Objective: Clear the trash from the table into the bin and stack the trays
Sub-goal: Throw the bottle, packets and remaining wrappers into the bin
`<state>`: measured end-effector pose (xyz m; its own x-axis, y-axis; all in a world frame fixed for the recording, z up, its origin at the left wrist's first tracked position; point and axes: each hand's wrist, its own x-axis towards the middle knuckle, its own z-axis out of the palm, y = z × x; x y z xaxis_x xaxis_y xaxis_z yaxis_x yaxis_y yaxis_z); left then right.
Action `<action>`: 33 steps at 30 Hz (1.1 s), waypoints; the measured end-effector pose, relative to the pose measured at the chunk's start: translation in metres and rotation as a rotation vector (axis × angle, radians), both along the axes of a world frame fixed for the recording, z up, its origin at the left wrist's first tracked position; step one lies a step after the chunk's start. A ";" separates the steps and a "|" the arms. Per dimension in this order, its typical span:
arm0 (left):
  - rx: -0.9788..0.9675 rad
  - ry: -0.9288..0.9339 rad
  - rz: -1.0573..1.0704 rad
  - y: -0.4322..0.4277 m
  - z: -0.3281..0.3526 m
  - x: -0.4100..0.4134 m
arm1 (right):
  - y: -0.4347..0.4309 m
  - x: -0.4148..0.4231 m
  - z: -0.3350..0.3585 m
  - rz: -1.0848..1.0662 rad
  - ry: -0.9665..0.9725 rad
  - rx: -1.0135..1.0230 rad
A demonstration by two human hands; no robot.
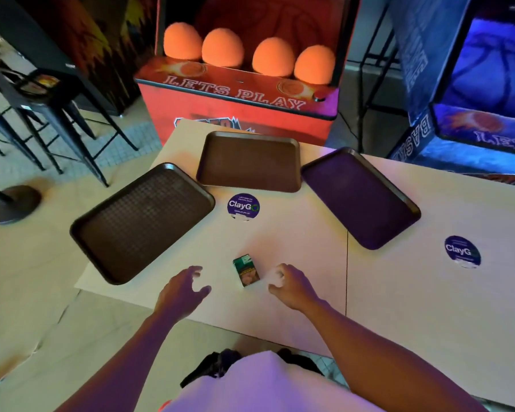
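From the head camera, looking down on a pale table point(295, 233) with three bare trays in an arc across its far half. Left brown tray point(140, 224) set at an angle, its outer side overhanging the table's left edge. Middle brown tray point(249, 162) at the far edge, squarer to the view. Right tray point(360, 197), purple-looking under the coloured light, angled the opposite way. All three flat on the tabletop, apart from one another, none stacked. Between the left and middle trays and a little nearer, a round purple ClayGo sticker point(243, 206) on the surface. A second sticker point(462, 251) further right, past the seam between two table sections. Near the front edge, a small green cigarette pack point(246, 270), lying flat, between the two hands and touching neither. Left hand point(185, 288) over the tabletop to the pack's left, fingers spread and loosely bent, grasping nothing. Right hand point(290, 285) to the pack's right, fingers curled round a small white lump point(276, 276), too blurred to name. Beyond the table, a red arcade machine point(235, 108) lettered LETS PLAY, with four orange balls point(222, 47) in a row on its ledge. To the right, a blue-lit machine point(473, 114). On the left, black stools point(42, 99) on a tiled floor.
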<state>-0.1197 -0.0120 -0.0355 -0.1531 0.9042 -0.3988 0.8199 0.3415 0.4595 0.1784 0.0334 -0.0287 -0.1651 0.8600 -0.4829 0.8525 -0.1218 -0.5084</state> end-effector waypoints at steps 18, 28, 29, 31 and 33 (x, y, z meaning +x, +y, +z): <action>-0.041 0.076 -0.167 0.018 -0.005 -0.013 | 0.017 -0.086 -0.036 -0.003 -0.121 0.008; -0.117 -0.152 -0.338 0.047 -0.011 0.068 | -0.055 0.001 -0.011 -0.318 -0.012 0.061; -0.134 -0.198 -0.339 0.048 -0.011 0.083 | -0.064 0.011 -0.009 -0.350 -0.003 0.067; -0.169 -0.291 -0.349 0.047 -0.009 0.118 | -0.080 0.031 -0.006 -0.404 0.013 0.080; -0.211 -0.375 -0.352 0.042 -0.009 0.149 | -0.094 0.047 -0.005 -0.454 0.032 0.092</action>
<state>0.0294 0.0303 -0.0442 0.3311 0.7697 -0.5459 0.6949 0.1925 0.6929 0.2254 -0.0611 -0.0333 0.2242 0.8877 -0.4022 0.7069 -0.4322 -0.5599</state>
